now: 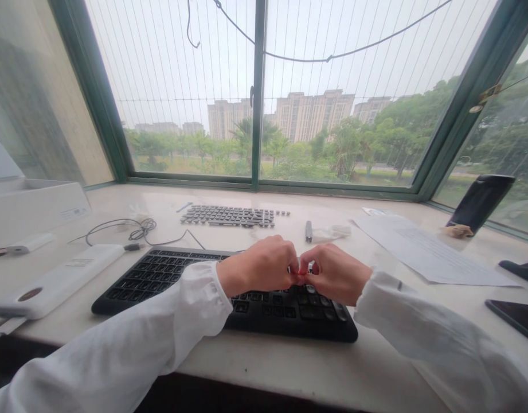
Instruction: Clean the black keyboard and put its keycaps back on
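A black keyboard [264,327] lies along the sill in front of me, its left and middle key places bare of caps, while caps sit on the number pad at its right. My left hand [264,264] and my right hand [335,272] meet above its right part, fingertips pinched together. A bit of red shows between the fingertips; whatever they hold is too small and covered to name. Behind the keyboard, loose dark keycaps [229,215] are laid out in rows on the white surface.
A white power bank [61,278] and a coiled black cable [141,229] lie at left, near a white box [35,209]. To the right are printed paper [427,246], a phone [515,318] and a dark upright object [481,203]. A small dark stick [308,230] lies behind my hands.
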### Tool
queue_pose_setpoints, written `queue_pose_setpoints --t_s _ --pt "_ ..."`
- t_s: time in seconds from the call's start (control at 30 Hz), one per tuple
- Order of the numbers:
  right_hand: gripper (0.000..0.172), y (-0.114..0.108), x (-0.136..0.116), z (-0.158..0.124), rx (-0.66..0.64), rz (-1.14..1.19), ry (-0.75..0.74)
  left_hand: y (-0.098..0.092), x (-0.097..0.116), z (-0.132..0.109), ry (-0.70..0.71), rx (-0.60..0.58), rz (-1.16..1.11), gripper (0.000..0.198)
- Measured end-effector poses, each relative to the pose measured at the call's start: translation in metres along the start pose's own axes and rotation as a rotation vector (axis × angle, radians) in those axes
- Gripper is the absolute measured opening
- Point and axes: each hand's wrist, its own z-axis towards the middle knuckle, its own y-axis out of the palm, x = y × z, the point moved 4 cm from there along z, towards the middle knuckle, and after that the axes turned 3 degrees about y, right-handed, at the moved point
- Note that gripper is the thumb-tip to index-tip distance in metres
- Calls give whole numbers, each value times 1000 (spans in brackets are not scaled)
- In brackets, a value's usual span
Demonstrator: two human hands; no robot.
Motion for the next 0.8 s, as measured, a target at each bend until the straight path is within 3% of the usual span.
queue_pose_setpoints --t_s 0.37,0.63,0.8 --pt "10 1 12 11 -86 113 14 -1 -3 1 67 -11 0 18" --pt "18 11 24 20 -176 206 -2 3 -10 2 47 -24 -98 25" --pt "29 1 30 19 -174 255 -15 -4 -19 0 -46 -6 -234 27"
